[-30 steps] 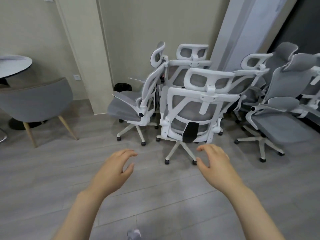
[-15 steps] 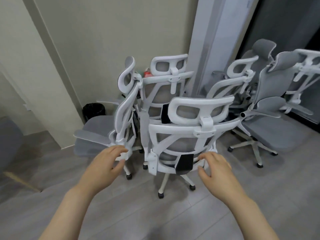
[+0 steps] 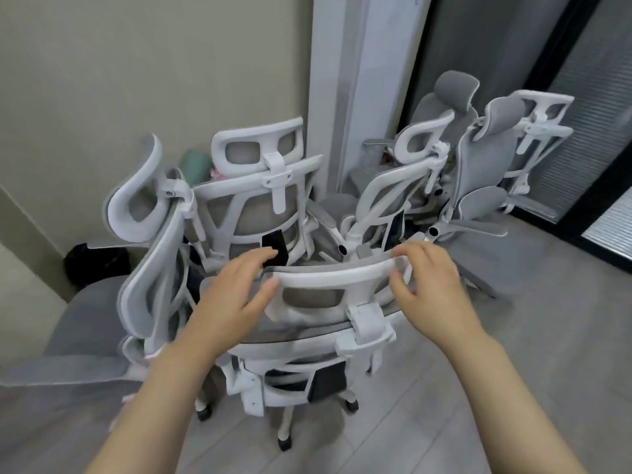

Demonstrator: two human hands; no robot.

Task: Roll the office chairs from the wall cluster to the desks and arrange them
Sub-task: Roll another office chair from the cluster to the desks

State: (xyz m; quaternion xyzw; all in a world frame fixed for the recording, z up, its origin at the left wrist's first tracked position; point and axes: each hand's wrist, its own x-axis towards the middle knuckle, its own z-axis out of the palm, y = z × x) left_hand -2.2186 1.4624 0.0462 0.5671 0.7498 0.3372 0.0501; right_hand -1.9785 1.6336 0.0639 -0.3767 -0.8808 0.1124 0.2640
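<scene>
Both hands are on the white headrest (image 3: 337, 280) of the nearest chair (image 3: 307, 364), which stands on the grey floor (image 3: 444, 405) at the front of the chair cluster (image 3: 342, 200) by the wall (image 3: 136, 80). The left hand (image 3: 232, 295) lies over the left end of the headrest with its fingers curved on the top edge and the thumb at the front, and the right hand (image 3: 431, 285) is curled round the right end. A black bin (image 3: 97, 265) stands by the wall on the left
</scene>
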